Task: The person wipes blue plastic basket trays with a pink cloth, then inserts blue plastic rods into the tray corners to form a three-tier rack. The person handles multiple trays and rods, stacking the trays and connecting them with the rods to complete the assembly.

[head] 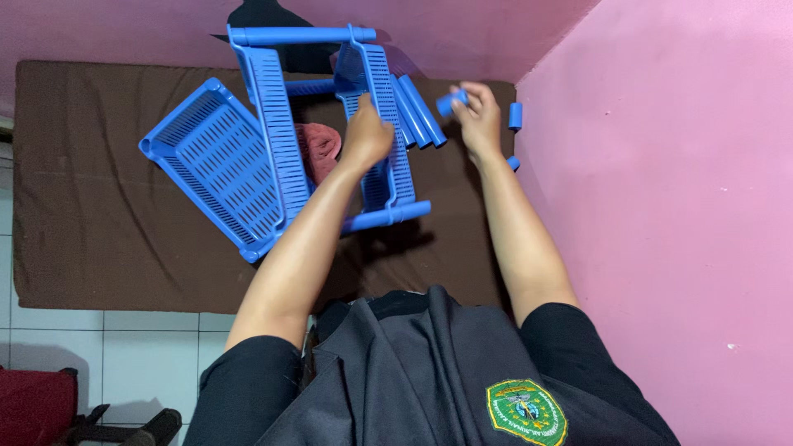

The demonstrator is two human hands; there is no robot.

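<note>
A blue plastic rack (pixel 273 124) of slotted trays joined by tubes lies tipped on a brown mat (pixel 99 206). My left hand (pixel 366 136) grips the edge of the rack's right tray (pixel 382 99). My right hand (pixel 477 116) holds a short blue tube piece (pixel 451 102) just right of the rack. A loose slotted blue tray (pixel 211 165) leans against the rack's left side. Several long blue tubes (pixel 420 111) lie between my two hands.
Two short blue connector pieces (pixel 515 116) lie by the pink wall (pixel 661 206) at the right. A red cloth (pixel 318 144) shows behind the rack. White floor tiles (pixel 107 347) and a dark red object (pixel 33 405) lie at lower left.
</note>
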